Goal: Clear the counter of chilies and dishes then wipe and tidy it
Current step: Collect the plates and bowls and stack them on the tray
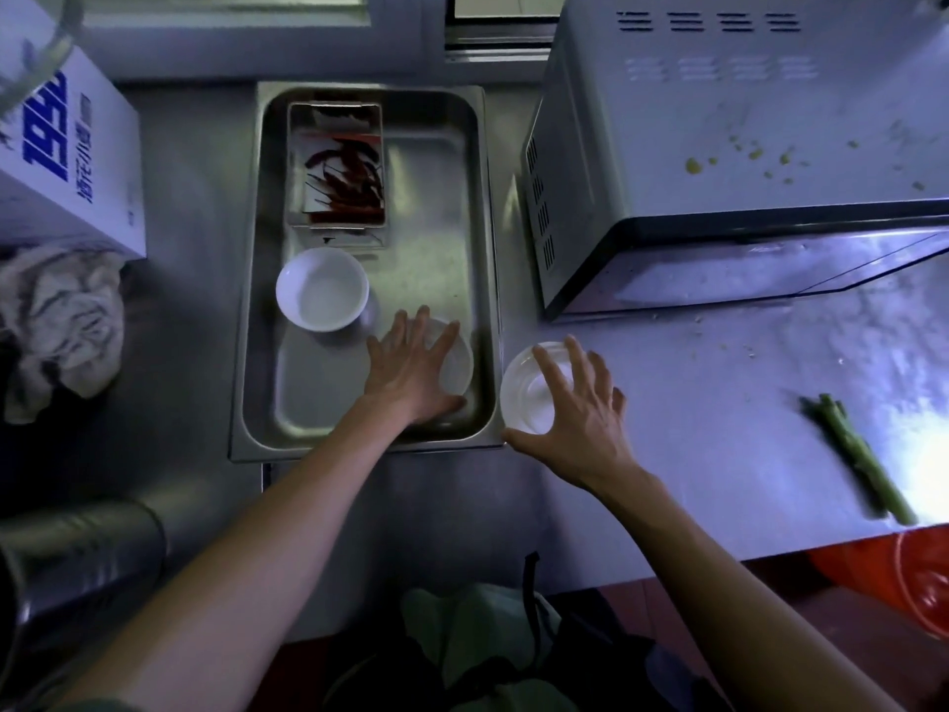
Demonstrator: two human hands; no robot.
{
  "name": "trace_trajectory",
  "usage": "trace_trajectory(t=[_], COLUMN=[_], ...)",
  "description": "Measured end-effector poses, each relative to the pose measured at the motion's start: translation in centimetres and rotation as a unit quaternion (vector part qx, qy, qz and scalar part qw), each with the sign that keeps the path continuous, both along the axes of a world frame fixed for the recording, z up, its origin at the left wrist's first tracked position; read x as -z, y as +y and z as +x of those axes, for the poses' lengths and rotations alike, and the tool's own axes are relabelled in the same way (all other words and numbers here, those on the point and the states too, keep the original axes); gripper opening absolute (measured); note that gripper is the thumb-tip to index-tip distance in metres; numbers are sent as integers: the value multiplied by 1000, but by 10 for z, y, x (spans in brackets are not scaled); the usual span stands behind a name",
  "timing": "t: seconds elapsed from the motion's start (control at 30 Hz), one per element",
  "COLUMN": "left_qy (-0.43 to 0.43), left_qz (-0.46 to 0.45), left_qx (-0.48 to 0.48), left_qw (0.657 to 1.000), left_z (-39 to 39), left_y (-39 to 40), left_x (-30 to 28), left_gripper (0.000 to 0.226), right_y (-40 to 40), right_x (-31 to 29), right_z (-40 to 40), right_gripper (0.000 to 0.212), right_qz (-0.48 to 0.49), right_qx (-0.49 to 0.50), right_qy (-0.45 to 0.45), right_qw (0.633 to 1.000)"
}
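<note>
While the right hand (575, 403) arches over a small white bowl (529, 390) on the counter (719, 403), its fingers are curled around the far rim and the thumb reaches round the near side, so it seems to be gripping the bowl from above. This bowl stands just beside the right wall of a steel tray (359, 439). Inside the tray, the left hand (411, 367) lies flat, fingers straight and spread, over a second white dish (457, 362) in the near right corner; whether it presses on the dish or only covers it, I cannot tell. A third white bowl (322, 289) sits to its left, and a small container of red chilies (341, 177) stands at the far end.

These dishes look glazed, so likely stiff, smooth, breakable and fairly light. A grip across the rim, thumb opposite fingers, should serve best.

Further out, a crumpled cloth (61, 326) lies to the left, a microwave (719, 146) stands to the right, and a green stalk (857, 454) rests well apart on the counter.
</note>
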State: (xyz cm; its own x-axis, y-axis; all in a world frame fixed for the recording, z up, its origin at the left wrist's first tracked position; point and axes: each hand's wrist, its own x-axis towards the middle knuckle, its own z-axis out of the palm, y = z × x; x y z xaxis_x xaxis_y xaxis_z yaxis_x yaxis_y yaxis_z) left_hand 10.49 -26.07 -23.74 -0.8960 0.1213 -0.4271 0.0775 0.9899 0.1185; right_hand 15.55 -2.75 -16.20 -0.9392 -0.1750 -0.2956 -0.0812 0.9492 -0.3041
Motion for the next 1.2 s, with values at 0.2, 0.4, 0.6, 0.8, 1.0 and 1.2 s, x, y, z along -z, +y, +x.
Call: trace_trajectory(t=[0.2,0.4,0.6,0.8,1.0,1.2], left_qy=[-14,-4,8,51,40,38], left_qz=[3,26,47,62,57,90], left_qx=[2,0,-30,-74,-113,-142], left_qw=[1000,1000,998,994,991,985], left_z=[1,10,34,55,70,77], left_y=[-5,-14,-46,-83,-109,-119], left_x=[0,-5,-14,-29,-30,-31], left_gripper=[112,108,93,78,65,65], right_y=[-5,-19,-55,-104,-139,-154], right_x=[-3,-7,-9,-3,23,52], right_z=[-1,-9,-25,-45,-58,-61], right_gripper=[109,111,112,114,113,113], right_qz=[-11,-12,-21,-22,-19,38], right_qx=[-10,-41,-80,-127,-146,-175], right_qy=[1,15,28,34,-11,-42], right_qw=[1000,999,996,991,989,983])
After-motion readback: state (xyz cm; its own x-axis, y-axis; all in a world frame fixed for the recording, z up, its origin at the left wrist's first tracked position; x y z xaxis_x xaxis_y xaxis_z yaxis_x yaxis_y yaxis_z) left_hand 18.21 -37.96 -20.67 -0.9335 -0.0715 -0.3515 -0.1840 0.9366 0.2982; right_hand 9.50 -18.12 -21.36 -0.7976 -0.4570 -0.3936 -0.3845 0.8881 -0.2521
